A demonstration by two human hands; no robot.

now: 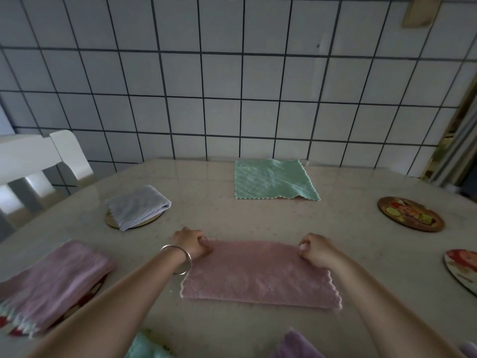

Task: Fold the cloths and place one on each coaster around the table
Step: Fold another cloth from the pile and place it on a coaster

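Worktop (258, 215) beige, glossy, against a tiled wall. Pink cloth (258, 273) lies flat at centre-front, folded to a rectangle. Green cloth (273, 179) spread flat at the far edge. Mauve folded cloth (54, 277) on a coaster front left; grey folded cloth (138, 206) on a gold coaster (111, 223) behind it. Two bare coasters on the right (410, 214), (462, 270). Left hand (192, 242) and right hand (318, 249): each grip closed, pinching a far corner of the pink cloth.

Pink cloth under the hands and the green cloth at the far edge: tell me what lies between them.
Nothing: in the head view, only bare table separates the pink cloth from the green cloth.
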